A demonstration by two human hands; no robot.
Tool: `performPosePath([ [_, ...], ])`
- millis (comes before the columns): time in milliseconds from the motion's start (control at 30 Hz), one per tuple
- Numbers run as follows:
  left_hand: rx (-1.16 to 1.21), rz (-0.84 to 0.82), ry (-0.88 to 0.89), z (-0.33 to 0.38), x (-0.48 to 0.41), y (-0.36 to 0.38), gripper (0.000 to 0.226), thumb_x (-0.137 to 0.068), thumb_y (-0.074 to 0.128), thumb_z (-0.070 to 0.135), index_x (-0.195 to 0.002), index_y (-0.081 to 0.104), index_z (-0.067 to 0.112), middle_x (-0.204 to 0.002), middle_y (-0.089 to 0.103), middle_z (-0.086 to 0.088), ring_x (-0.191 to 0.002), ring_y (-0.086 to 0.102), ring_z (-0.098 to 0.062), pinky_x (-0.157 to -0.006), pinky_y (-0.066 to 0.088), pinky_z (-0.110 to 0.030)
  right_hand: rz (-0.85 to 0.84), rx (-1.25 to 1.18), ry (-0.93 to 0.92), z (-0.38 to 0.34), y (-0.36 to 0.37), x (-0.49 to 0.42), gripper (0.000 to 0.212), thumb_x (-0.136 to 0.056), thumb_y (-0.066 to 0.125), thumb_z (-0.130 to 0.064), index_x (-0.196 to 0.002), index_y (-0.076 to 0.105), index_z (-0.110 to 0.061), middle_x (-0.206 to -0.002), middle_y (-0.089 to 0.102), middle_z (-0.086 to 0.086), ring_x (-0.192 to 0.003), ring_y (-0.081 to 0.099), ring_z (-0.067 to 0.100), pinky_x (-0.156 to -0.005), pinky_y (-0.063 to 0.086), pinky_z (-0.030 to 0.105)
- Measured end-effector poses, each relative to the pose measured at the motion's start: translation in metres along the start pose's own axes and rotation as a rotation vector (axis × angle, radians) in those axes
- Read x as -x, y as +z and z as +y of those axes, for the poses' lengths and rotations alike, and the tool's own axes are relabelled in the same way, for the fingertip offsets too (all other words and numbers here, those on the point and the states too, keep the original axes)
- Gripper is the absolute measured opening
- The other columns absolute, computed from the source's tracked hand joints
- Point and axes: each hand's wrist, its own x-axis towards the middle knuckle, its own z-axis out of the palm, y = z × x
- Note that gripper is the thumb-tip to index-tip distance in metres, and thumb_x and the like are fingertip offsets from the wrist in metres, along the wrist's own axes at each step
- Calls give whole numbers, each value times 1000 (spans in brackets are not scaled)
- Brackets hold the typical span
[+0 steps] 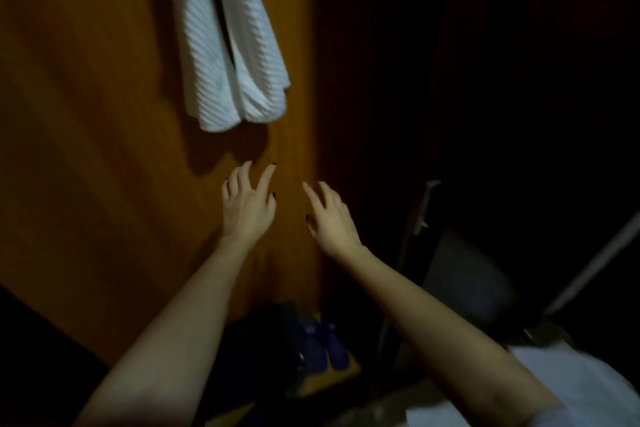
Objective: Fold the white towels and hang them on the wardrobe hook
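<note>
The broad orange-brown wooden wardrobe door fills my view from nine o'clock round to twelve, and it is the backdrop for everything that matters: it gives the towel a flat face to hang against. To its right, from one to four o'clock, the space is too dark for me to make out. Against the door at twelve o'clock hangs the white ribbed cotton towel, folded lengthwise so that two panels drop side by side with a dark gap between them; I judge it is draped over the hook, which sits above the top edge of my view, so I cannot confirm the hook itself. The doubled fold keeps the cloth narrow enough to hang without slipping. Below it, near the centre, my left hand and my right hand are both raised toward the door with fingers spread and loose, grasping nothing, clear of the towel's lower edge. That reads to me as a let-go pose, hands kept close should the cloth slide. At six o'clock, low on the floor, a pair of dark blue shoes rests on something yellow, and at four o'clock a pale cloth lies in the corner; whether it is another towel awaiting folding I cannot tell.
</note>
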Motion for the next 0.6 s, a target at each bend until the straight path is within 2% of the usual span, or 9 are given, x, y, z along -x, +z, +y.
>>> performPosePath([
  [133, 44, -236, 153, 53, 77, 34, 60, -94, 51, 28, -148, 26, 28, -151, 28, -18, -138, 24, -35, -111, 23, -51, -186, 53, 164, 53, 13, 113, 73, -96, 51, -20, -155, 9, -20, -159, 13, 17, -145, 17, 35, -116, 25, 48],
  [433, 127, -497, 550, 243, 182, 81, 62, -91, 51, 31, -148, 24, 32, -151, 30, -11, -136, 27, -30, -106, 27, -46, -240, 113, 644, 165, -22, 316, 76, -96, 52, -25, -156, 4, -23, -157, 17, 19, -142, 22, 36, -113, 27, 47],
  [600, 218, -600, 690, 353, 229, 106, 62, -90, 52, 31, -146, 27, 32, -149, 31, -7, -135, 27, -28, -105, 27, -48, -265, 150, 871, 232, -50, 417, 72, -97, 50, -27, -155, 7, -20, -155, 19, 18, -140, 25, 36, -112, 27, 45],
])
